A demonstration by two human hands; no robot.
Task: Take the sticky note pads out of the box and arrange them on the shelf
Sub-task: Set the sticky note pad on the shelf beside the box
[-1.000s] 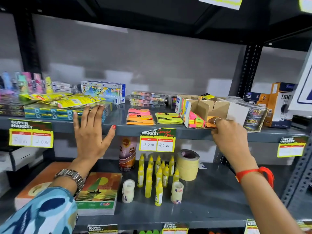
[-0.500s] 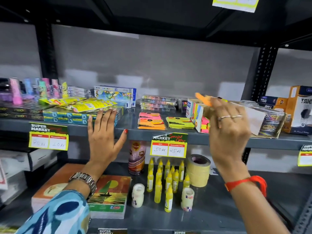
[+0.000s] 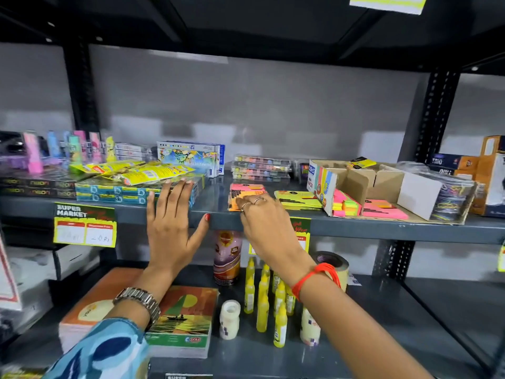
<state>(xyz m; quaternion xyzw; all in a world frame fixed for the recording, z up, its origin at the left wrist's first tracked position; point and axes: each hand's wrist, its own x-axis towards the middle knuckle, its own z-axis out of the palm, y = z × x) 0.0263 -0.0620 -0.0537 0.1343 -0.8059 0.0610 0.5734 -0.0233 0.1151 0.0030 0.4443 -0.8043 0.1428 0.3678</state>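
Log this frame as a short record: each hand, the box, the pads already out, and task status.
left hand: flat and open against the shelf edge, holding nothing
right hand: fingertips on the orange-pink pad stack
box: open cardboard, still holds neon pads
yellow pad stack: lies between orange-pink stack and box
status: unfinished, pads remain in box

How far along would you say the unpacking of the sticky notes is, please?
Partly done. A flat yellow sticky note pile already lies on the grey metal shelf. The right hand rests on the orange-pink pile; the left hand is flat on the shelf edge. Pink pads remain in the open cardboard box.
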